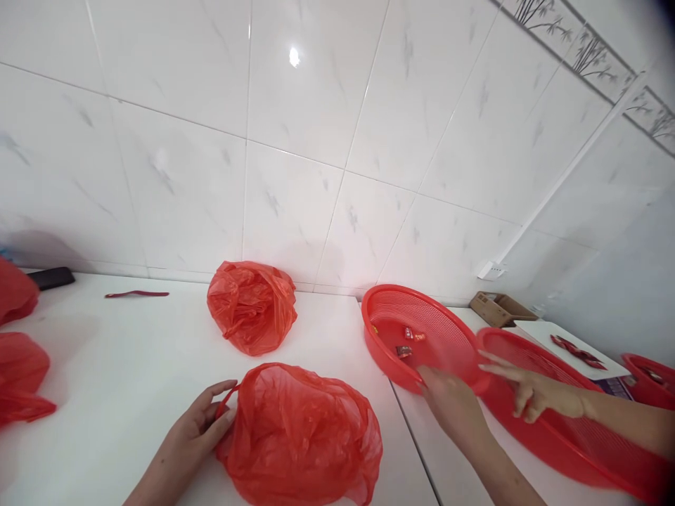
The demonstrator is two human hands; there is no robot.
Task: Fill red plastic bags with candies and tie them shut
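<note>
My left hand [197,429] pinches the edge of an opened red plastic bag [306,436] that lies on the white table, its mouth spread wide. At the near rim of a round red plastic basket [422,309], my right hand [453,400] is closed, with its fingertips against the rim and partly hidden. A few small wrapped packets [404,351] lie on the basket's floor. Behind the opened bag stands a second red plastic bag [253,309], crumpled, close to the wall.
Another person's hand [532,390] reaches in from the right over a second red basket [559,436]. Beyond are a cardboard box [500,306] and a white board [574,348] with red packets. More red bags [21,379], a black phone-like object [53,278] and a red strip [137,293] lie left.
</note>
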